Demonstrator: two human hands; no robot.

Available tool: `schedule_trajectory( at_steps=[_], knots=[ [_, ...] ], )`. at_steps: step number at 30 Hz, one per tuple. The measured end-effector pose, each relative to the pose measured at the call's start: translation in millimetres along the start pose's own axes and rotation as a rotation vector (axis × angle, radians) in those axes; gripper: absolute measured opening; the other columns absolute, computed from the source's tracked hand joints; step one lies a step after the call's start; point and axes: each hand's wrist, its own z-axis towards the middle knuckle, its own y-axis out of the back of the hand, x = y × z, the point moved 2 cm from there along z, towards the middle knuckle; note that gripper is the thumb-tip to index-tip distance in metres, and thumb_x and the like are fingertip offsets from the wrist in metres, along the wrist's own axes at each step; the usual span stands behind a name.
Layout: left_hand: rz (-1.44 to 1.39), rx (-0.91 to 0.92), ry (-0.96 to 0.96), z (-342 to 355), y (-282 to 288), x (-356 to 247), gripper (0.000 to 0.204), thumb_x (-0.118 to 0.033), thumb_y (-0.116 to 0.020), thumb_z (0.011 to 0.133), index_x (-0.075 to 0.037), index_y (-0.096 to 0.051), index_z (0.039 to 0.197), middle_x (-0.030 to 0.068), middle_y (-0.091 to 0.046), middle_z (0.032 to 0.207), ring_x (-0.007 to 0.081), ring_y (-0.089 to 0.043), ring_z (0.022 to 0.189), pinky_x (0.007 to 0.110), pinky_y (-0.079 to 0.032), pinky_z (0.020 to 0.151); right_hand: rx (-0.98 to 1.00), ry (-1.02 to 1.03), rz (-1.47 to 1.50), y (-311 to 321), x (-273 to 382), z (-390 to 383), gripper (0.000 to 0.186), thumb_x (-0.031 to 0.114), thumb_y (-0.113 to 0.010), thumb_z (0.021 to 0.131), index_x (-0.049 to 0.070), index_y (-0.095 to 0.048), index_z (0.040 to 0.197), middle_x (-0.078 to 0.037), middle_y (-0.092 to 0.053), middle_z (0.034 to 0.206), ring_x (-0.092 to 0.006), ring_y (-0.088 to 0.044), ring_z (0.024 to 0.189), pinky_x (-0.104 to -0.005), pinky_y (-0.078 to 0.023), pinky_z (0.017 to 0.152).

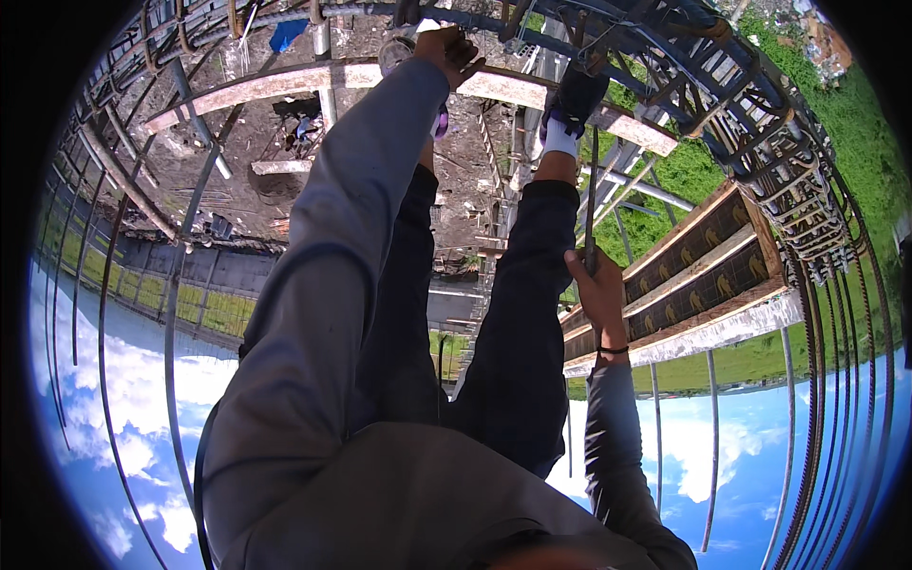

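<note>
Where the right hand (pixel 600 293) is raised on the right side of the view, it is found grasping the lower end of a dark slender bar (pixel 594 190), the fingers wrapped about it and the thumb lying along it. The bar stands nearly upright in the view, its far end near the right shoe (pixel 576 100), which is black and worn over a white sock (pixel 561 140). A dark band (pixel 613 351) encircles the right wrist. The left arm, in a grey sleeve (pixel 347 209), extends to the top of the view; the left hand (pixel 450 53) has its fingers bent beside a long pale wooden plank (pixel 266 92), and whether it grips anything cannot be told. A round pale object (pixel 395 54), kind not determinable, is noted just beside the left wrist. The right shoe is located at the plank, near its right-hand end. Tied reinforcement steel (pixel 760 133) runs across the upper right, with long vertical bars (pixel 836 418) below it. Between the right hand and that steel sits a formwork panel (pixel 698 255), dark-faced with timber battens and yellow markings. Beneath the plank, bare ground (pixel 256 142) with scattered debris is observed, and green vegetation (pixel 855 123) lies beyond the steel at right
</note>
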Motion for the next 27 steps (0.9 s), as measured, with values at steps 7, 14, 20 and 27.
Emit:
schedule_trajectory(
  at_steps=[7,14,20,27],
  knots=[
    [0.038,-0.030,-0.050,0.4,-8.3,2.1,0.015,-0.012,-0.051,0.103,0.000,-0.059,0.104,0.0136,-0.065,0.100,0.0295,-0.064,0.100,0.053,-0.053,0.106,-0.011,-0.049,0.071,-1.1,-5.1,-0.1,0.043,0.044,-0.075,0.094,0.002,-0.066,0.087,-0.005,-0.059,0.068,-0.0158,-0.054,0.064,-0.0348,-0.044,0.063],
    [0.571,0.212,-0.454,44.8,2.4,12.1,0.018,-0.005,-0.051,0.102,0.003,-0.061,0.115,0.0158,-0.069,0.106,0.0319,-0.066,0.107,0.052,-0.054,0.106,-0.032,-0.038,0.074,-4.3,-16.2,-5.3,0.042,0.041,-0.076,0.093,0.001,-0.065,0.085,-0.005,-0.059,0.068,-0.0151,-0.053,0.065,-0.0349,-0.044,0.063],
    [0.415,-0.104,-0.612,10.9,-1.1,18.2,0.015,-0.001,-0.078,0.081,0.002,-0.074,0.095,0.0151,-0.075,0.094,0.0247,-0.072,0.081,0.033,-0.061,0.077,-0.059,-0.007,0.098,-6.5,-24.4,-2.8,0.043,0.042,-0.076,0.093,0.001,-0.065,0.085,-0.006,-0.059,0.069,-0.0164,-0.054,0.064,-0.0350,-0.044,0.063],
    [1.743,-0.377,-0.748,-15.4,-25.9,-6.0,0.041,-0.038,-0.071,0.086,-0.002,-0.075,0.105,0.0184,-0.076,0.102,0.0331,-0.074,0.094,0.045,-0.057,0.085,-0.066,-0.037,0.153,-4.8,-26.6,-2.0,0.043,0.042,-0.076,0.093,0.001,-0.066,0.086,-0.006,-0.060,0.069,-0.0162,-0.055,0.065,-0.0347,-0.044,0.063]
  ],
)
